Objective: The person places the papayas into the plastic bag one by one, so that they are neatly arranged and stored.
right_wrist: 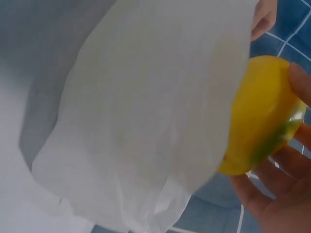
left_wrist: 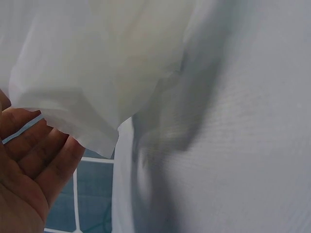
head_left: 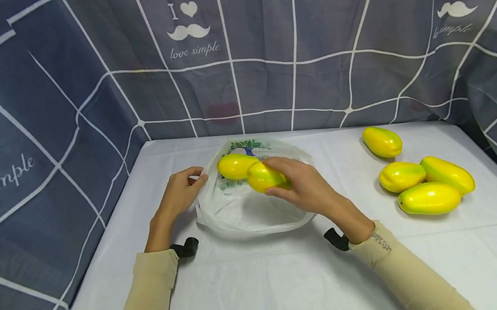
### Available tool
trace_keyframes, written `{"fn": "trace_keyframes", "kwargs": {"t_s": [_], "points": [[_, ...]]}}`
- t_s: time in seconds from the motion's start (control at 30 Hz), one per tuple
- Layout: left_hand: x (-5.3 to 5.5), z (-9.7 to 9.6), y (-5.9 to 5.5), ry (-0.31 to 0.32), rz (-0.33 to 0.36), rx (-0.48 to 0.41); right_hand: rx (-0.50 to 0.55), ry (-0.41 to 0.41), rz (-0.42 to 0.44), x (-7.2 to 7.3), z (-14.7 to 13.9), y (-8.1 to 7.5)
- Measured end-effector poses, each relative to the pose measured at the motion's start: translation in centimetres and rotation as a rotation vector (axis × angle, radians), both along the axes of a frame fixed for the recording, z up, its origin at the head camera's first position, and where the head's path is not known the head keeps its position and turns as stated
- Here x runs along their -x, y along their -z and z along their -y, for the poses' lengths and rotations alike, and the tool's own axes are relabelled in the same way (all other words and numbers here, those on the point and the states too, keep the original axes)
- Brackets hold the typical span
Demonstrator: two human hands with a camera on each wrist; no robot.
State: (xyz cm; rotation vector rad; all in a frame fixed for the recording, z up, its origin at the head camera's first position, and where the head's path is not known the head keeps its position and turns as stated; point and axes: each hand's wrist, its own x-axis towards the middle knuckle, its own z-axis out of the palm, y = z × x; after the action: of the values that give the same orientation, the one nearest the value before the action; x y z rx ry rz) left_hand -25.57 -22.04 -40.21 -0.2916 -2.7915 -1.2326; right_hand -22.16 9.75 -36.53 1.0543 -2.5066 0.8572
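Gripping yellow fruit (head_left: 263, 176), right hand (head_left: 301, 184) is bending thumb and fingers around it, holding it over plastic bag (head_left: 215, 206). Left hand (head_left: 180, 193) is pinching bag's rim, other fingers loosely extended, presumably to hold mouth wide. Bag is sitting mid-bench (head_left: 247, 291), likely so both hands are reaching it easily. Second fruit (head_left: 235, 166) is lying by bag's printed far side; gap to held one isn't showing clearly. Four more fruits (head_left: 430, 199) are lying right of bag, three bunching together, one near but apart, probably leaving bag's spot uncrowded.
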Motion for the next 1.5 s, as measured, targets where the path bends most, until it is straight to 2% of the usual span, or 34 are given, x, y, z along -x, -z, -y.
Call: {"fn": "trace_keyframes", "kwargs": {"t_s": [0.37, 0.83, 1.07, 1.23, 1.5], "points": [[0.0, 0.1, 0.0, 0.003, 0.003, 0.002, 0.05, 0.033, 0.049, 0.1, 2.8, 0.3], [0.0, 0.2, -0.2, 0.001, -0.014, -0.002, -0.002, 0.097, 0.094, 1.1, 5.4, 0.6], [0.0, 0.3, -0.1, 0.002, -0.019, -0.005, -0.013, 0.127, 0.183, 2.2, 7.1, 0.9], [0.0, 0.3, 0.0, 0.001, -0.013, -0.004, -0.044, 0.158, 0.214, 2.7, 8.0, 1.3], [0.1, 0.0, -0.1, 0.015, -0.013, -0.012, -0.071, 0.172, 0.213, 3.2, 8.1, 2.2]]}}
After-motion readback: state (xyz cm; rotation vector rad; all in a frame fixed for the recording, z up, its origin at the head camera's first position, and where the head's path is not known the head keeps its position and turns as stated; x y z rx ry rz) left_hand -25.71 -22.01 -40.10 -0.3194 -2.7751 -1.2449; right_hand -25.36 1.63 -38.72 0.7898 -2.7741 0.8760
